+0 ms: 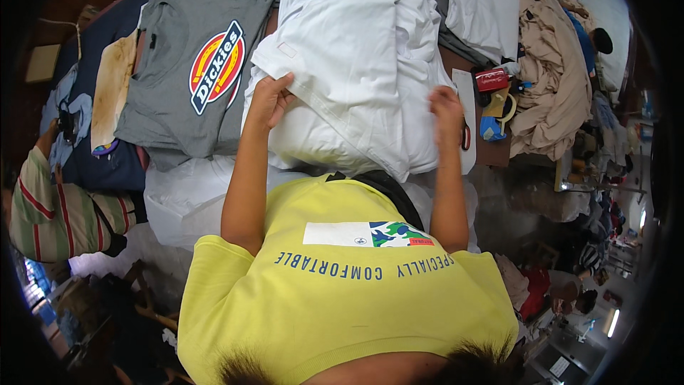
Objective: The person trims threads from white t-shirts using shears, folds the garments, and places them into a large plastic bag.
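Note:
A white T-shirt (342,64) lies on top of a heaped pile of white garments (420,128) right before me. My left hand (273,100) pinches the left edge of this shirt, thumb on top, close to a small label patch. My right hand (447,108) is raised by the pile's right side, its fingers curled but smeared by motion; whether it holds anything does not show. Left of the pile is a stack of grey T-shirts (167,64) with a colourful printed badge.
Right of the pile are a folded white shirt (484,7), a red box (490,80), a tape roll (508,110), dark-handled scissors (465,137) and heaped beige garments (545,71). A person in a striped shirt (71,207) stands at the left. White plastic bags (189,199) hang below the table's edge.

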`<state>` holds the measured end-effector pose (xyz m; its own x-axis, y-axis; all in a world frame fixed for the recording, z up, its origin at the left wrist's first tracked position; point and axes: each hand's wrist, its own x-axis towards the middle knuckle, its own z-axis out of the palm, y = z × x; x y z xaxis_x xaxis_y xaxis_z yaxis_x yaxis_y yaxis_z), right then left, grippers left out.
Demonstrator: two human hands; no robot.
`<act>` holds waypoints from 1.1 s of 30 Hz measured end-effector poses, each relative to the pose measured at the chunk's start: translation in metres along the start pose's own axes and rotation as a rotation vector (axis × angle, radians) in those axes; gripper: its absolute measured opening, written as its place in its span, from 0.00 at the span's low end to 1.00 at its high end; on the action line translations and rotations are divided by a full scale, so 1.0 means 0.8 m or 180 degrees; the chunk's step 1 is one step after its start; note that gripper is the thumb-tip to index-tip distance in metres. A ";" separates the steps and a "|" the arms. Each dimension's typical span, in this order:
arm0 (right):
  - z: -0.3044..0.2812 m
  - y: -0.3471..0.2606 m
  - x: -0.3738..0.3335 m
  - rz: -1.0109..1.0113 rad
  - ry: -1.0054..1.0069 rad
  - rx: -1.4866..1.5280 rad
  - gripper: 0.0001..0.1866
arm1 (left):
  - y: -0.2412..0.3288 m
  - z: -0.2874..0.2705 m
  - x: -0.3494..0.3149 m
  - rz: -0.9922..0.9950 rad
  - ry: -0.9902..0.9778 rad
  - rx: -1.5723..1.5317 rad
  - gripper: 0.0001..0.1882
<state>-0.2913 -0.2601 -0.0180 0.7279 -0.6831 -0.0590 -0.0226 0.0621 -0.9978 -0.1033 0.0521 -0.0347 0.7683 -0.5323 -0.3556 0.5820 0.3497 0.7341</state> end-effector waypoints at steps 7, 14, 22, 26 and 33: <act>0.235 -0.040 -0.037 0.0162 -0.1792 -0.0442 0.31 | 0.022 -0.005 -0.014 -0.0063 -0.0256 0.0058 0.13; 0.287 -0.032 -0.031 -0.0340 -0.1331 -0.1525 0.20 | 0.031 -0.001 -0.025 -0.0017 -0.0400 -0.0009 0.14; 0.275 -0.003 -0.033 0.0145 -0.1215 -0.1872 0.24 | 0.029 -0.012 -0.013 -0.0174 -0.0482 -0.0230 0.13; 0.235 -0.001 -0.031 -0.0157 -0.1443 -0.1891 0.21 | 0.012 -0.011 -0.011 -0.0158 -0.0400 -0.0409 0.14; -0.022 0.012 0.003 -0.1290 0.0964 -0.1833 0.06 | -0.025 -0.028 -0.033 -0.0401 -0.0013 -0.0509 0.18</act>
<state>-0.3015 -0.2741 -0.0279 0.5377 -0.7464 0.3920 -0.2079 -0.5680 -0.7964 -0.1293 0.0760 -0.0531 0.6858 -0.5826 -0.4362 0.7087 0.3979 0.5827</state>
